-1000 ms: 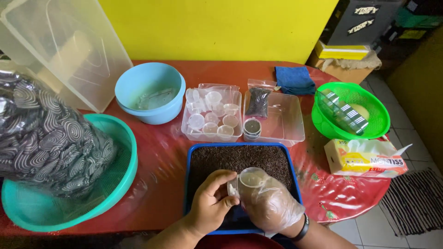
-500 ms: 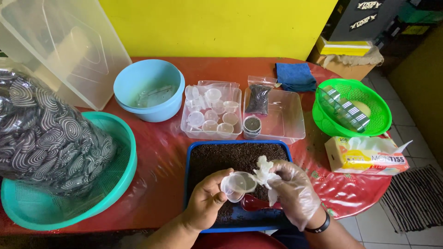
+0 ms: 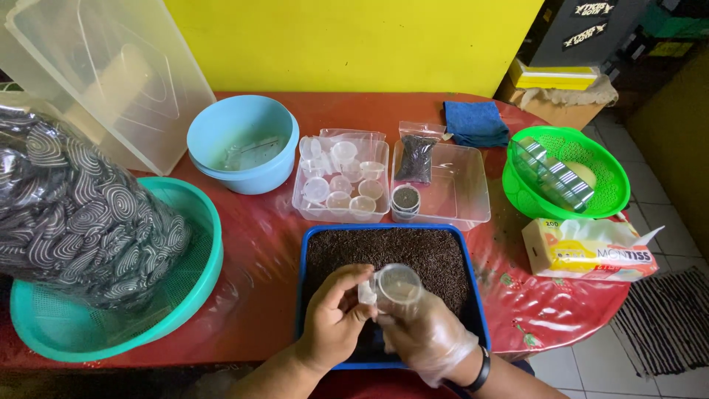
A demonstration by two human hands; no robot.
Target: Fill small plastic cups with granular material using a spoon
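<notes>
Small clear plastic cup (image 3: 397,284) pinched between both hands over the near half of the blue tray (image 3: 476,295), at the near edge of the desk (image 3: 258,244). Left hand (image 3: 334,319) bare, grip closed on the cup's left rim and what looks like a hinged lid flap. Right hand (image 3: 428,338) in thin crinkly clear glove, grip closed round the cup from below. Cup looks empty, though hard to tell for sure.

To do well: keep cup level and directly above the tray so any spill drops back in; hold by the rim, not the thin wall, which probably flexes; keep the loose glove film out from under the lid.

Tray: rectangular, shallow, full of dark brown granular stuff (image 3: 384,247), fine and crumbly. Desk: round, red, glossy film cover, wrinkled. Behind the tray, clear box of empty little cups (image 3: 341,181); beside it a second clear box (image 3: 450,188) with one filled cup (image 3: 405,199) and a zip bag of dark grains (image 3: 416,157). Light blue round bowl (image 3: 244,144) toward the far left. Teal mesh basket (image 3: 199,251) at left edge, holding a black-and-white patterned bag (image 3: 74,214). Green mesh basket (image 3: 569,174) at right edge; tissue pack (image 3: 587,251) near it; blue cloth (image 3: 476,122) at far edge.
</notes>
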